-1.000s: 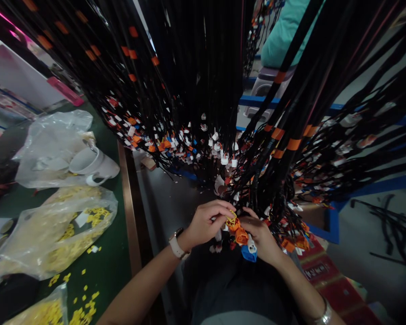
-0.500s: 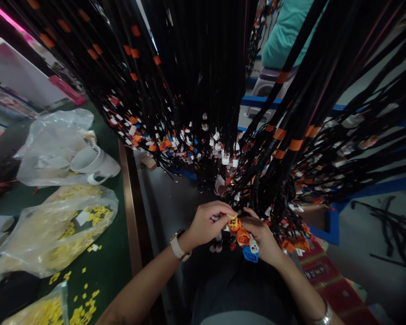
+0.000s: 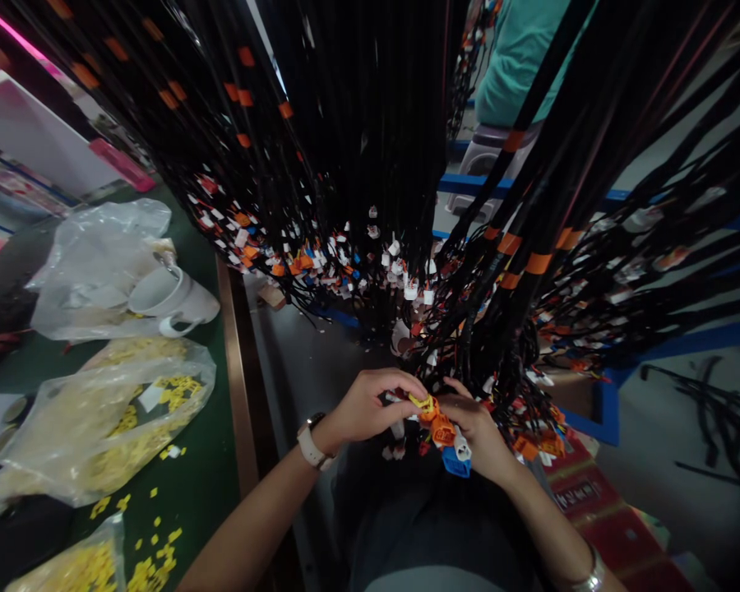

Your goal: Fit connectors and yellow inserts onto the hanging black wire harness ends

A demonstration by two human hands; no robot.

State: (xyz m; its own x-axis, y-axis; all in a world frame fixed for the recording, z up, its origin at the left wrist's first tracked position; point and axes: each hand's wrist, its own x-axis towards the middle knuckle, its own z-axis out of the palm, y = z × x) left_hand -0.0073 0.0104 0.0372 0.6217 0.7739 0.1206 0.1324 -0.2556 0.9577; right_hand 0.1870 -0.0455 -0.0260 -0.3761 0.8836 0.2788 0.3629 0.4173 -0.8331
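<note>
My left hand (image 3: 376,401), with a white-strapped watch on the wrist, pinches a small yellow plastic clip (image 3: 424,403) against the face of an orange connector. My right hand (image 3: 476,423) is closed around a cluster of wire-harness connectors. Out of its grip stick an orange connector (image 3: 442,431), a white connector (image 3: 462,448) and a blue connector (image 3: 456,464). The fingers of the right hand are partly hidden behind these. Whether the yellow clip is fully seated cannot be made out. More connectors on black cables hang just behind both hands.
Black cable harnesses (image 3: 370,107) with orange tape hang in thick bundles ahead. On the green table (image 3: 210,460) at left lie a plastic bag of yellow clips (image 3: 99,427), loose clips and a white mug (image 3: 188,300). A blue frame (image 3: 598,423) stands right. A person in teal (image 3: 521,66) sits beyond.
My left fingertips have pressed the yellow clip closer to the orange connector, and the left wrist has shifted slightly left. My right hand has stayed nearly still.
</note>
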